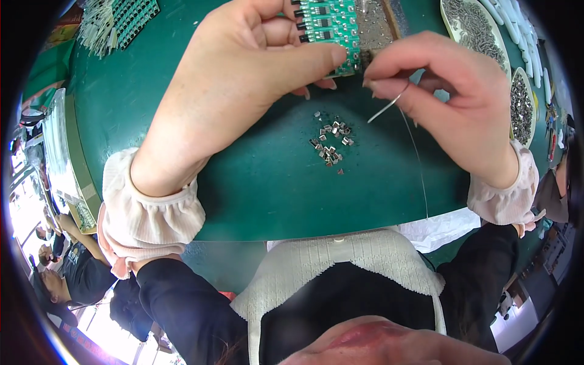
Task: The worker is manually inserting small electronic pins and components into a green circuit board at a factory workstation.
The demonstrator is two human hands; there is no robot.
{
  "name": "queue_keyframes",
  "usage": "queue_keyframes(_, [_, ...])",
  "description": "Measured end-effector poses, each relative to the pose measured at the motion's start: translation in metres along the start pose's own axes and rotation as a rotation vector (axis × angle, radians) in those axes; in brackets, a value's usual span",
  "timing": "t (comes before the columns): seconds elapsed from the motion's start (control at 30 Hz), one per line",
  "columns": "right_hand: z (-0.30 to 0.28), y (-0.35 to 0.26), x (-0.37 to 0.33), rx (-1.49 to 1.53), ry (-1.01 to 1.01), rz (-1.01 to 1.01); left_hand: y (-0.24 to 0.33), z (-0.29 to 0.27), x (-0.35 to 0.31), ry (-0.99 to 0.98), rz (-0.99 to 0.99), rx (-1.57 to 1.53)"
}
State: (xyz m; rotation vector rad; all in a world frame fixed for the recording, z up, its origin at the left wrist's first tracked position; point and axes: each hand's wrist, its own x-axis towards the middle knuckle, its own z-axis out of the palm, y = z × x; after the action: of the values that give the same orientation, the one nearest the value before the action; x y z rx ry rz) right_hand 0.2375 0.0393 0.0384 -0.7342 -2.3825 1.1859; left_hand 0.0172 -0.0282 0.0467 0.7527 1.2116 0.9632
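Left hand (231, 76) grips the green circuit-board panel (333, 27) at its edge above the tabletop (267, 201), apparently for steadiness; right hand (453, 91), fingertips pinched, holds silvery wire (384, 112) close by, apparently for fine control.

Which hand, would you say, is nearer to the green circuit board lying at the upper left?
The left. The left hand is to the right of the lying board, gripping a second board; the right hand is farther right, past the second board.

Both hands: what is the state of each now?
Left hand: closed, holding a green rectangular circuit-board panel.
Right hand: closed, holding a thin silvery wire.
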Motion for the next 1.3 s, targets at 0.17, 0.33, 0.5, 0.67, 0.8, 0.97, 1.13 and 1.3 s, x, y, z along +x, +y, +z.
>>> queue_keyframes(0.17, [-0.005,0.002,0.0,0.038,-0.005,0.002,0.006,-0.004,0.002,-0.024,-0.133,0.122])
queue_keyframes(0.33, [0.0,0.01,-0.001,0.133,0.05,0.087,0.007,-0.005,0.001,-0.031,-0.161,0.075])
queue_keyframes(0.5, [-0.013,-0.015,0.018,-0.093,0.013,-0.001,0.003,-0.017,0.005,-0.14,-0.159,0.0])
queue_keyframes(0.67, [-0.019,-0.005,0.02,-0.387,0.01,-0.434,0.013,-0.006,0.006,-0.055,-0.224,0.015])
queue_keyframes(0.8, [-0.014,-0.025,0.026,-0.184,-0.019,0.112,0.003,-0.02,0.003,-0.08,-0.172,-0.125])
queue_keyframes(0.97, [-0.018,0.004,0.019,-0.367,-0.023,-0.267,0.013,-0.006,0.004,-0.051,-0.23,0.031])
queue_keyframes(1.13, [-0.015,-0.033,0.028,-0.364,-0.059,0.066,0.016,-0.003,0.003,-0.085,-0.202,0.064])
queue_keyframes(1.3, [-0.022,-0.005,0.027,-0.291,-0.093,-0.038,0.019,-0.002,0.001,-0.062,-0.192,0.11])
